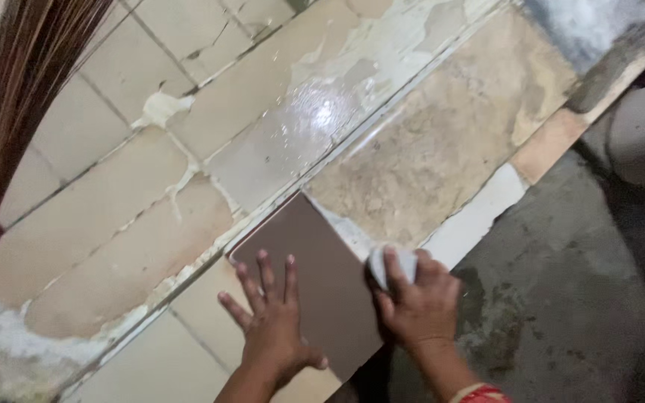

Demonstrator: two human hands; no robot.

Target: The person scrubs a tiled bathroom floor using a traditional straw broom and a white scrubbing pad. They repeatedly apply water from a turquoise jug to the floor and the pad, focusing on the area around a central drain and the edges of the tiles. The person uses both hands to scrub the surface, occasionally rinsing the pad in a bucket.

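- Pressing flat on the brown tile [315, 280], lower centre of the frame: left hand [274, 328], fingers spread and released, palm down on the tile's lower left part.
- Clenching around a small pale grey lump [393, 263], possibly a cloth or sponge (cannot tell which): right hand [419, 306], resting at the tile's right edge, lower centre-right of the frame.
- Lying tilted on the floor, one corner pointing toward the frame centre: brown tile, smooth and unmarked, sitting over the seam between the beige tiled area and the rough bare strip.
- Showing at the right wrist, bottom edge of the frame: red and yellow bangle [479, 393].
- Running diagonally from lower left to upper right: beige floor tiles [113, 216], with white mortar smeared along the joints and a glossy wet patch [315, 112] near upper centre.
- Lying exposed beside that, centre right: rough bare mortar bed [442, 134].
- Occupying the lower right: dark grey concrete floor [561, 298].
- Hanging at the far left edge: brown bristle broom [9, 97], bound with a dark red band.
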